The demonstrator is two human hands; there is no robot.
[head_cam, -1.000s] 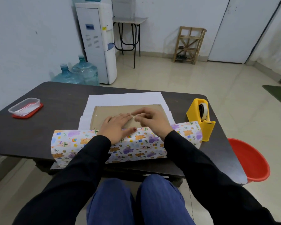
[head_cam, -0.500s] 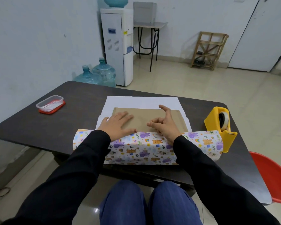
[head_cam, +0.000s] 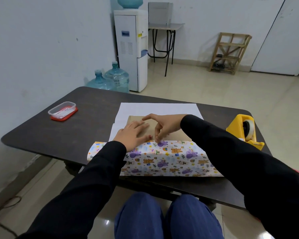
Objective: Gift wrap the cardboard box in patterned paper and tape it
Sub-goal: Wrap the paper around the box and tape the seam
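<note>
— Well, whereabouts, the cardboard box (head_cam: 135, 119)?
— Mid-tabletop (head_cam: 59, 135), patterned paper (head_cam: 171, 159) folded up over its near side.
— Left grip (head_cam: 133, 133)?
— Released, flat, pressing the box top beside the paper's edge.
— Right grip (head_cam: 166, 126)?
— Fingers bent, tips on that edge, thumb spread; pinching anything or not, cannot tell.

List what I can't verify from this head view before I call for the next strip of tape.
All head view:
Any tape on the seam where patterned paper meets cardboard box: covered by right hand and left hand.
Whether the right hand pinches anything: its curled fingers hide it.
Right ends of paper and box: behind the right sleeve.
Contents of the clear container: too small.
</note>
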